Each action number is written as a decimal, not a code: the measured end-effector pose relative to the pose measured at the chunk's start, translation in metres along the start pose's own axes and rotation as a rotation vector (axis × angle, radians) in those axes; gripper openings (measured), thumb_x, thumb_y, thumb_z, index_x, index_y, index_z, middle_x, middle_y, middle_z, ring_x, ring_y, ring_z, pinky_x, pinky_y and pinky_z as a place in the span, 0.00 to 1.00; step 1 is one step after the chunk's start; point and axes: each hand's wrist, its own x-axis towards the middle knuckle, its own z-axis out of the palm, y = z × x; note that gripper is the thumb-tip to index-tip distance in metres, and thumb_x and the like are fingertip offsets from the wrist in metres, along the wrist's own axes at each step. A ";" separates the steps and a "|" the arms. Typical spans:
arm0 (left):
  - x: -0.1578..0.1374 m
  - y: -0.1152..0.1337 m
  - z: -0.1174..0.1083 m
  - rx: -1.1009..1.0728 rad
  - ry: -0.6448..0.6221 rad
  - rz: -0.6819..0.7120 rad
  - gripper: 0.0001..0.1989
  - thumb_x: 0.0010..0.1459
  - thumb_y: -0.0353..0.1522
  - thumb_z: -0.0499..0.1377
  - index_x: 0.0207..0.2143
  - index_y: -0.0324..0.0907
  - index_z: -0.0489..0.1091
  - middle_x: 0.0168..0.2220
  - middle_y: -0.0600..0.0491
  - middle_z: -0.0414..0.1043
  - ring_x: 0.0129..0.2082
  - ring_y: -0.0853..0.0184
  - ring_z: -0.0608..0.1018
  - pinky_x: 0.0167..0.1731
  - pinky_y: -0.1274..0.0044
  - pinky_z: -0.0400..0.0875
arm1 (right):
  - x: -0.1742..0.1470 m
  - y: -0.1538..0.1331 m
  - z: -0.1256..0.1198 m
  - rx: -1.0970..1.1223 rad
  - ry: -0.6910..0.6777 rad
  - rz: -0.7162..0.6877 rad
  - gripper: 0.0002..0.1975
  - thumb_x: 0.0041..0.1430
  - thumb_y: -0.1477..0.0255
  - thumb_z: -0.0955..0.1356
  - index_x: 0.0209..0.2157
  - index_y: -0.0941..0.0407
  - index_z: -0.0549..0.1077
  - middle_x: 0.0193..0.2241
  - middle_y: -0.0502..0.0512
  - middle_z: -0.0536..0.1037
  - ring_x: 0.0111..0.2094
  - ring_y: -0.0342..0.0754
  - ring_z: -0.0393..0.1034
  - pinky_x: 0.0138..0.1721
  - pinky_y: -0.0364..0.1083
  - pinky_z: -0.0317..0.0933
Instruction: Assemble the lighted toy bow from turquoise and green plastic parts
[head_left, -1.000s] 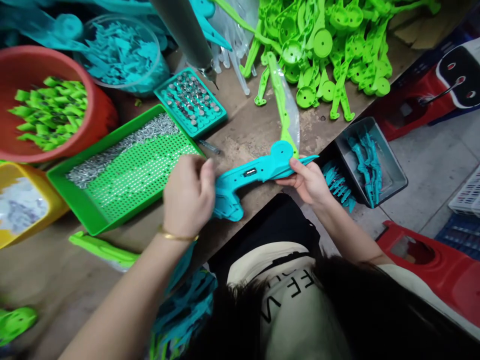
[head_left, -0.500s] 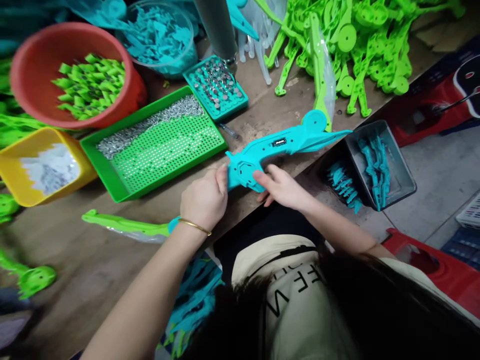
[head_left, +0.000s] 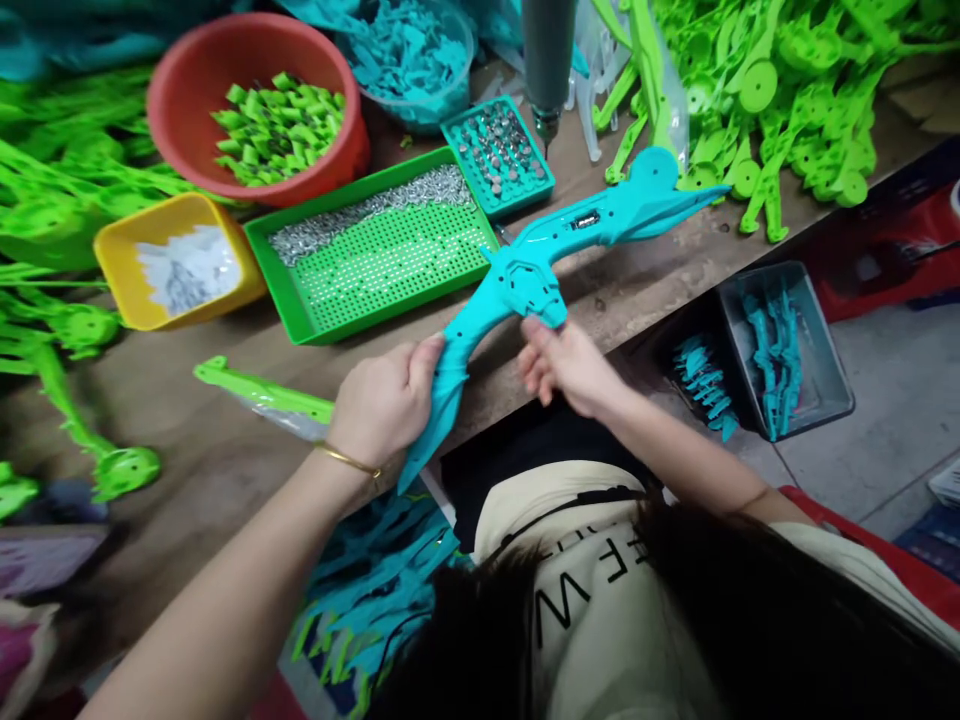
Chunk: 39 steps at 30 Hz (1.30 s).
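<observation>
A blue plastic toy bow body (head_left: 540, 245), with a raised hexagonal middle and a round disc at its right end, is held aslant at the table's front edge. My left hand (head_left: 390, 395) is closed round its lower left arm. Beneath the hexagon, my right hand (head_left: 562, 365) has curled fingers, its thumb against the bow's protruding lower edge. A green limb with clear plastic (head_left: 262, 398) sticks out behind my left hand. Another green limb (head_left: 660, 80) rises beyond the disc; whether either joins the bow is hidden.
A green tray (head_left: 382, 270) of screws, a teal tray (head_left: 499, 155) of metal pieces, a yellow box (head_left: 112, 265) and a red bowl (head_left: 169, 110) stand behind. A screwdriver (head_left: 547, 70) hangs above. Green parts (head_left: 810, 100) pile at right; a grey bin (head_left: 832, 370) stands below.
The view has shifted, so the table things appear farther right. My left hand has moved down along the bow's left arm, which now shows. My right hand stays by the hexagonal middle.
</observation>
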 end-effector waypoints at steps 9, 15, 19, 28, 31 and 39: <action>0.005 0.016 -0.007 -0.018 -0.033 0.148 0.36 0.66 0.47 0.31 0.40 0.39 0.74 0.37 0.42 0.78 0.39 0.55 0.79 0.36 0.71 0.65 | -0.021 0.037 0.038 -0.090 -0.195 -0.111 0.26 0.47 0.48 0.71 0.23 0.57 0.64 0.18 0.41 0.59 0.20 0.34 0.51 0.21 0.38 0.46; -0.008 0.007 -0.006 0.083 0.046 0.070 0.39 0.66 0.48 0.29 0.49 0.41 0.75 0.39 0.41 0.79 0.40 0.50 0.80 0.34 0.69 0.66 | -0.030 0.030 0.032 -0.090 -0.165 -0.004 0.26 0.47 0.46 0.71 0.29 0.56 0.65 0.20 0.42 0.68 0.17 0.36 0.62 0.17 0.38 0.56; -0.009 0.017 -0.001 0.051 0.088 0.018 0.41 0.65 0.50 0.29 0.46 0.41 0.76 0.38 0.40 0.79 0.40 0.49 0.80 0.35 0.68 0.68 | -0.033 0.033 0.041 0.001 -0.209 0.157 0.32 0.40 0.46 0.74 0.36 0.55 0.65 0.26 0.48 0.77 0.23 0.44 0.75 0.20 0.42 0.68; -0.014 0.040 -0.013 0.042 0.095 0.204 0.39 0.67 0.49 0.32 0.39 0.36 0.77 0.35 0.39 0.78 0.39 0.51 0.81 0.36 0.68 0.69 | -0.040 0.030 0.037 0.081 -0.179 0.131 0.23 0.40 0.56 0.78 0.28 0.61 0.74 0.20 0.51 0.79 0.21 0.44 0.75 0.24 0.42 0.71; -0.017 0.039 -0.023 0.088 0.048 0.377 0.38 0.66 0.51 0.35 0.38 0.35 0.77 0.35 0.39 0.78 0.40 0.52 0.80 0.36 0.69 0.68 | -0.047 0.027 0.025 0.047 -0.277 0.152 0.21 0.43 0.57 0.77 0.27 0.61 0.75 0.22 0.54 0.80 0.23 0.46 0.77 0.25 0.43 0.72; -0.031 0.034 -0.034 0.063 0.088 0.483 0.36 0.66 0.51 0.37 0.37 0.36 0.77 0.34 0.41 0.77 0.39 0.56 0.79 0.36 0.71 0.66 | -0.065 0.022 0.005 -0.248 -0.414 0.067 0.27 0.52 0.47 0.69 0.35 0.59 0.76 0.31 0.59 0.83 0.31 0.49 0.79 0.33 0.47 0.73</action>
